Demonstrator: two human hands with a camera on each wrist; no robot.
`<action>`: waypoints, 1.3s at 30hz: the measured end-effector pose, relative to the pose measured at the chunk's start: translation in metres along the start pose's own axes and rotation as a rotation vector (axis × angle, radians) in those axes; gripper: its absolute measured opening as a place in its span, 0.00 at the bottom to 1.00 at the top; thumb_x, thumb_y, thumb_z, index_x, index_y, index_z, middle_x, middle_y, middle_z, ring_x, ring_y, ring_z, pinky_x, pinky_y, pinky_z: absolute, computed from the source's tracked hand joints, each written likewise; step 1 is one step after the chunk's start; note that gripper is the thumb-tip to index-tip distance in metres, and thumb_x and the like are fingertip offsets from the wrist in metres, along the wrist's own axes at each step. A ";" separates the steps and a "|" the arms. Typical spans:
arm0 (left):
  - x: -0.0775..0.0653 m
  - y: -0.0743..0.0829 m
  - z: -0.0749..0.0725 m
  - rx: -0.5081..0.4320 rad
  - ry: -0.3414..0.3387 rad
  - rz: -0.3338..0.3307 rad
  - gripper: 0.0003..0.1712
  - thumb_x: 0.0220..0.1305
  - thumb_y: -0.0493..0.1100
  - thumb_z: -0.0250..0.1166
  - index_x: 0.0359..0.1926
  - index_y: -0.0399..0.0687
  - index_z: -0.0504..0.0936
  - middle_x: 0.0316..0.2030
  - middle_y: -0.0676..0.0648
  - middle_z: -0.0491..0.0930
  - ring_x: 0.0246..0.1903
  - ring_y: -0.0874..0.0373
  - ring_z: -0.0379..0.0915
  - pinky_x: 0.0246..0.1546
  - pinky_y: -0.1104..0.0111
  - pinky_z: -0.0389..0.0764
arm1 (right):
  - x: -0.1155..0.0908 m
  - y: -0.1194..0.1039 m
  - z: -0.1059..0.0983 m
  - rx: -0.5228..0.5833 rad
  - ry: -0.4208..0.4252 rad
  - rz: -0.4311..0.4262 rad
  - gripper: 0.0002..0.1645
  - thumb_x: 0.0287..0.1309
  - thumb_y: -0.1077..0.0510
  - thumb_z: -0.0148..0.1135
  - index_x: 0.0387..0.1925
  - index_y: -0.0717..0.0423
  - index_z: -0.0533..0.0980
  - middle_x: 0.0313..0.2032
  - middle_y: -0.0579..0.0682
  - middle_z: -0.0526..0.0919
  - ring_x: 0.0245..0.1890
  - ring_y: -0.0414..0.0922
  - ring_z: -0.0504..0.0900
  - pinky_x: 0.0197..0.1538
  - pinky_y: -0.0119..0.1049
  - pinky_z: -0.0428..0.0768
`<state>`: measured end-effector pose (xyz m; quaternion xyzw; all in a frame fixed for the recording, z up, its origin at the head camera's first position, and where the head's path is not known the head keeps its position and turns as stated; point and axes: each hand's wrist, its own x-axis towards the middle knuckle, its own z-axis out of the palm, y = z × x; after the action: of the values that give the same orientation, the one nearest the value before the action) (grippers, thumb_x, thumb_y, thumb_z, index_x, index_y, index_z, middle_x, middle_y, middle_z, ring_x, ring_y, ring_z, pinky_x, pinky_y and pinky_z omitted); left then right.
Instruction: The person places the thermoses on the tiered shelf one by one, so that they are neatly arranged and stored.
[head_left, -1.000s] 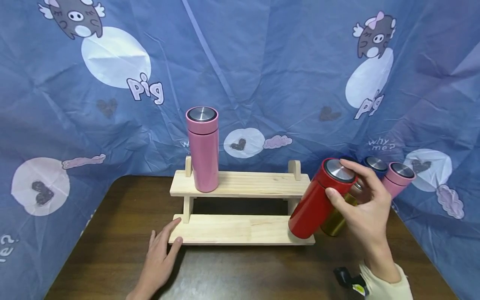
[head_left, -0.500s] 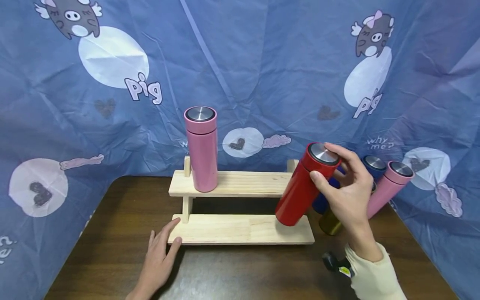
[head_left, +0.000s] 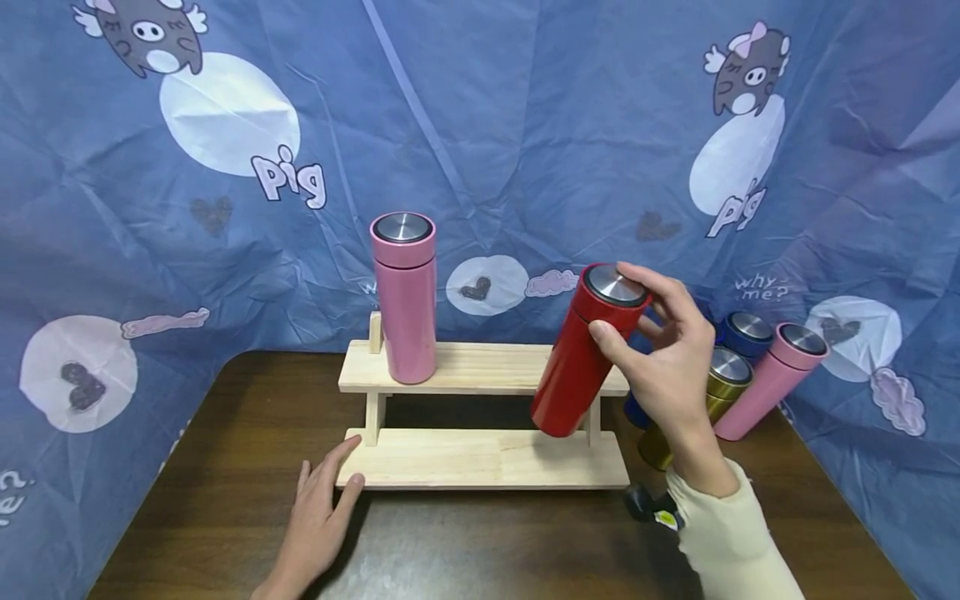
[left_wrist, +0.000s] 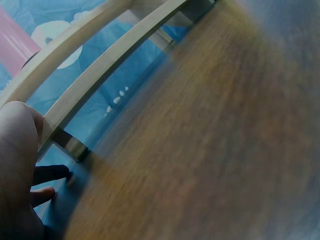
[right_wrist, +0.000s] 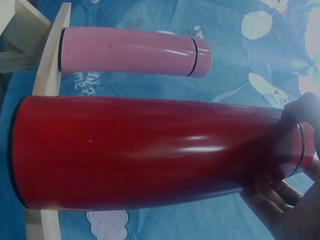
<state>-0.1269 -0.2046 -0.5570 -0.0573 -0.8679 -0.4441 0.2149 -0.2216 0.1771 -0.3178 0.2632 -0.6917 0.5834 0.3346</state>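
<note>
A red thermos (head_left: 577, 358), tilted with its silver lid leaning right, hangs in front of the right part of the two-tier wooden shelf (head_left: 480, 462). My right hand (head_left: 671, 358) grips it near the top, thumb on the near side and fingers around the lid. In the right wrist view the red thermos (right_wrist: 140, 152) fills the middle, its base overlapping the shelf board. On the left of the upper tier a pink thermos (head_left: 407, 308) stands upright. My left hand (head_left: 318, 512) rests against the left end of the lower tier, fingers fairly straight, thumb at the front corner.
Right of the shelf, partly behind my right arm, stand a gold thermos (head_left: 723, 375), a blue thermos (head_left: 748, 329) and another pink thermos (head_left: 776, 379). More blue shows behind my hand. A printed blue cloth (head_left: 525, 125) hangs behind the brown table (head_left: 480, 550).
My right hand has carried the red thermos left and upward from the shelf's right end, uncovering the gold thermos's lid. My left hand and the pink thermos on the upper tier have stayed put.
</note>
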 end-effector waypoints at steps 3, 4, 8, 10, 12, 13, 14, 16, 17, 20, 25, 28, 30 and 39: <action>0.000 0.000 0.001 0.002 0.001 -0.002 0.28 0.81 0.42 0.63 0.78 0.46 0.75 0.74 0.32 0.77 0.73 0.26 0.71 0.76 0.20 0.46 | 0.002 -0.003 0.005 0.003 -0.019 -0.002 0.37 0.54 0.71 0.78 0.67 0.63 0.83 0.56 0.54 0.86 0.55 0.50 0.88 0.56 0.32 0.90; 0.000 0.000 0.001 0.003 0.001 -0.002 0.28 0.81 0.42 0.63 0.78 0.46 0.75 0.74 0.32 0.77 0.73 0.26 0.71 0.76 0.20 0.46 | 0.002 -0.003 0.006 0.001 -0.025 -0.002 0.37 0.54 0.71 0.78 0.68 0.62 0.83 0.56 0.54 0.86 0.56 0.51 0.88 0.57 0.32 0.90; 0.000 0.000 0.001 0.003 0.001 -0.004 0.28 0.81 0.42 0.63 0.78 0.46 0.75 0.74 0.32 0.77 0.73 0.27 0.71 0.76 0.20 0.46 | 0.005 -0.004 0.013 -0.003 -0.035 -0.001 0.37 0.55 0.71 0.77 0.69 0.61 0.83 0.55 0.52 0.86 0.57 0.52 0.87 0.58 0.33 0.90; 0.000 0.000 0.001 0.004 0.001 -0.003 0.28 0.81 0.42 0.63 0.78 0.46 0.75 0.73 0.32 0.77 0.73 0.27 0.71 0.76 0.20 0.47 | 0.007 -0.004 0.018 0.003 -0.034 0.004 0.37 0.55 0.72 0.78 0.68 0.61 0.83 0.55 0.52 0.85 0.57 0.52 0.88 0.58 0.34 0.90; 0.000 -0.001 0.001 0.004 0.001 -0.003 0.28 0.81 0.42 0.63 0.78 0.46 0.75 0.73 0.32 0.78 0.73 0.27 0.71 0.76 0.20 0.47 | 0.009 -0.003 0.022 0.015 -0.032 0.016 0.36 0.56 0.72 0.78 0.68 0.61 0.83 0.54 0.52 0.85 0.57 0.52 0.88 0.58 0.34 0.90; 0.000 -0.001 0.000 0.004 0.001 -0.003 0.28 0.81 0.42 0.63 0.78 0.46 0.75 0.73 0.32 0.78 0.73 0.27 0.71 0.76 0.20 0.47 | 0.011 -0.003 0.024 0.021 -0.035 0.022 0.36 0.56 0.72 0.78 0.68 0.61 0.83 0.54 0.52 0.85 0.57 0.52 0.88 0.58 0.34 0.90; 0.000 -0.001 0.000 0.005 0.002 -0.003 0.28 0.81 0.42 0.63 0.78 0.46 0.75 0.73 0.32 0.78 0.73 0.27 0.71 0.76 0.20 0.47 | 0.012 -0.003 0.026 0.028 -0.037 0.031 0.36 0.57 0.72 0.77 0.68 0.61 0.83 0.54 0.51 0.85 0.57 0.52 0.88 0.58 0.34 0.90; 0.000 -0.001 0.000 0.004 0.002 -0.003 0.28 0.81 0.42 0.63 0.77 0.46 0.75 0.73 0.32 0.78 0.73 0.27 0.71 0.76 0.20 0.47 | 0.014 -0.002 0.030 0.040 -0.038 0.048 0.36 0.57 0.72 0.77 0.69 0.60 0.83 0.54 0.50 0.85 0.58 0.52 0.88 0.58 0.34 0.90; 0.000 -0.001 0.000 0.003 0.001 -0.004 0.28 0.81 0.42 0.63 0.77 0.46 0.75 0.73 0.32 0.78 0.73 0.27 0.71 0.76 0.20 0.47 | 0.015 -0.001 0.032 0.042 -0.040 0.051 0.36 0.58 0.71 0.78 0.69 0.59 0.83 0.54 0.50 0.85 0.58 0.52 0.87 0.58 0.34 0.90; 0.000 0.000 0.000 0.003 -0.002 -0.005 0.28 0.81 0.42 0.63 0.77 0.46 0.75 0.73 0.31 0.77 0.73 0.27 0.71 0.76 0.20 0.47 | 0.019 0.001 0.036 0.044 -0.038 0.052 0.36 0.58 0.70 0.78 0.69 0.59 0.83 0.55 0.47 0.85 0.58 0.52 0.87 0.59 0.34 0.90; 0.000 0.001 0.000 0.005 -0.006 -0.011 0.28 0.82 0.42 0.63 0.78 0.46 0.75 0.74 0.31 0.77 0.73 0.27 0.71 0.76 0.20 0.46 | 0.026 0.005 0.045 0.043 -0.035 0.025 0.36 0.59 0.68 0.79 0.70 0.60 0.82 0.56 0.46 0.84 0.58 0.51 0.88 0.60 0.35 0.90; 0.001 0.001 0.000 0.002 -0.004 -0.012 0.28 0.82 0.42 0.63 0.77 0.45 0.75 0.73 0.31 0.77 0.73 0.27 0.71 0.76 0.20 0.46 | 0.029 0.007 0.053 0.042 -0.038 0.003 0.36 0.59 0.68 0.79 0.70 0.60 0.82 0.56 0.49 0.83 0.59 0.50 0.88 0.60 0.37 0.90; 0.001 0.001 0.000 0.001 -0.002 -0.011 0.28 0.81 0.42 0.63 0.77 0.45 0.75 0.73 0.31 0.77 0.73 0.27 0.71 0.76 0.20 0.46 | 0.031 0.009 0.057 0.039 -0.039 -0.014 0.36 0.60 0.67 0.79 0.70 0.60 0.82 0.57 0.53 0.83 0.59 0.50 0.88 0.60 0.38 0.90; 0.001 0.001 -0.001 0.012 -0.009 -0.019 0.28 0.82 0.42 0.63 0.78 0.45 0.74 0.74 0.31 0.77 0.73 0.26 0.71 0.77 0.21 0.46 | 0.030 0.016 0.074 0.009 -0.026 -0.059 0.36 0.59 0.65 0.82 0.69 0.60 0.82 0.57 0.60 0.83 0.57 0.48 0.87 0.57 0.39 0.91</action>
<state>-0.1269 -0.2047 -0.5557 -0.0499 -0.8720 -0.4408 0.2069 -0.2640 0.1083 -0.3115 0.2925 -0.6854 0.5728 0.3414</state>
